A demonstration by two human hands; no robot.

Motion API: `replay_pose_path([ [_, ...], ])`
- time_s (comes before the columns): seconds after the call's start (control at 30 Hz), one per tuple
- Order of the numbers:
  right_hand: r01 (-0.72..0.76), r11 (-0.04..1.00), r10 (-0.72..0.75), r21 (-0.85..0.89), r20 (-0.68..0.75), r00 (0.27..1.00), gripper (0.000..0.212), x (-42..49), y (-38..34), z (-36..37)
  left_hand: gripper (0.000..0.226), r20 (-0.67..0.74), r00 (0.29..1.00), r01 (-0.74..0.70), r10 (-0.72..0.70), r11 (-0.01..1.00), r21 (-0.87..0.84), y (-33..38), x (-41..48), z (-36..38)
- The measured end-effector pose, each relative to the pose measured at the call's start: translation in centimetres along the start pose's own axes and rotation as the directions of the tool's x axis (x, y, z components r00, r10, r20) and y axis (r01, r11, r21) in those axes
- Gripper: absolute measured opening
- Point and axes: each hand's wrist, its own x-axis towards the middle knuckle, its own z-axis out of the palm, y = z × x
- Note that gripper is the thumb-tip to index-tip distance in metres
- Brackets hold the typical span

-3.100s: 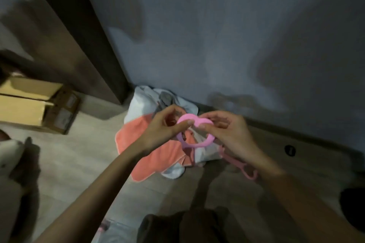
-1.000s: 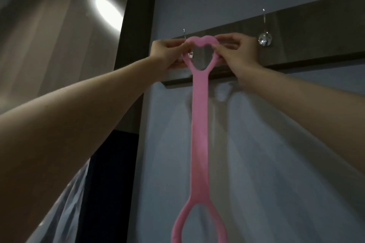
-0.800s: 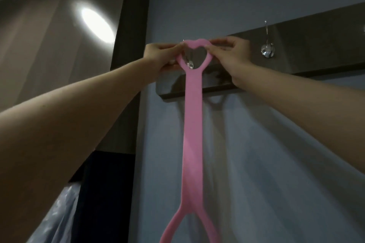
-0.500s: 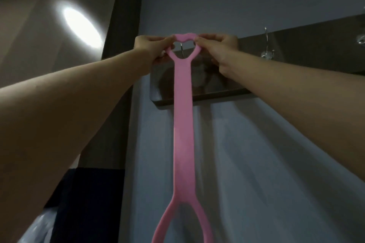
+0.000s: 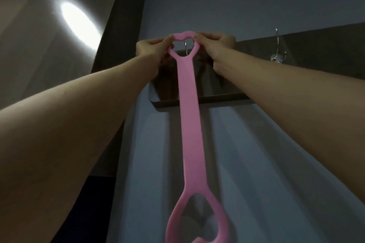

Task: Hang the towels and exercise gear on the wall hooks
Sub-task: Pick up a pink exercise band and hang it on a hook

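Fingers (image 5: 160, 42) of my left hand (image 5: 150, 49) are curled, pinching the left lobe of the heart-shaped top loop of the pink resistance band (image 5: 190, 108). Through that loop shows a metal hook (image 5: 186, 49) on the dark wooden rack (image 5: 320, 49); I cannot tell whether the loop has caught it. The band hangs down against the wall. My right hand (image 5: 217, 46) pinches the right lobe. Further right stands a second hook (image 5: 277, 54).

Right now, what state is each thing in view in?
Pink band: hangs straight, top loop held up.
Left grip: pinches the loop's left side.
Right grip: pinches the loop's right side.
Left hook: shows through the loop, not visibly loaded.
Right hook: bare.
Ceiling light: on.
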Motion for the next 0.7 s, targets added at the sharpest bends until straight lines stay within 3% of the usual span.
replay_pose_path([
  [0.23, 0.027, 0.972, -0.018, -0.235, 0.043, 0.999, 0.022, 0.2, 1.0, 0.1, 0.019, -0.052, 0.993, 0.105, -0.104, 0.994, 0.015, -1.8, -0.9, 0.2],
  [0.33, -0.013, 0.947, 0.03, -0.321, 0.05, 0.998, 0.023, 0.2, 0.8, 0.1, 0.026, -0.05, 0.994, 0.099, -0.098, 0.995, 0.002, -1.9, -1.5, 0.0],
  [0.47, 0.045, 0.9, -0.01, -0.433, 0.082, 0.997, 0.026, -0.3, 1.8, -0.3, 0.027, -0.018, 0.996, 0.087, -0.086, 0.996, 0.031, -2.7, -2.5, -0.7],
  [0.7, 0.094, 0.895, -0.051, -0.436, 0.107, 0.993, 0.032, -1.5, 2.2, -1.1, 0.033, 0.003, 1.0, 0.027, -0.028, 0.997, 0.076, -4.2, -3.8, -1.3],
])
